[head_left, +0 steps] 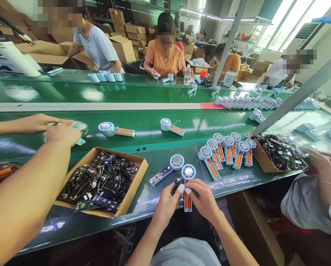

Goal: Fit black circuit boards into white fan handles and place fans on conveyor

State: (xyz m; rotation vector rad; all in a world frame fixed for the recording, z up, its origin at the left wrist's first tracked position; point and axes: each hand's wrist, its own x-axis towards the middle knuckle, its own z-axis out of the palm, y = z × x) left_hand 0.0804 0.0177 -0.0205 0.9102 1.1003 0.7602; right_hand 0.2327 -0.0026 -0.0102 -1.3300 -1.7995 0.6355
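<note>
Near the bench's front edge, my left hand pinches a small black circuit board upright between thumb and fingers. A pale blue handheld fan lies just beyond, its handle open on an orange battery. My right hand is closed at the top of that handle, thumb and fingertips together beside the left thumb. Whatever is pinched there is too small to make out. White covers wrap both thumbs. Left of this fan lies another handheld fan with a circuit board fitted along its handle.
A cardboard box of circuit boards stands left, another box right. Several open fans lie between. On the green belt rest more fans. A co-worker's arms reach in from the left; another's hands work at right.
</note>
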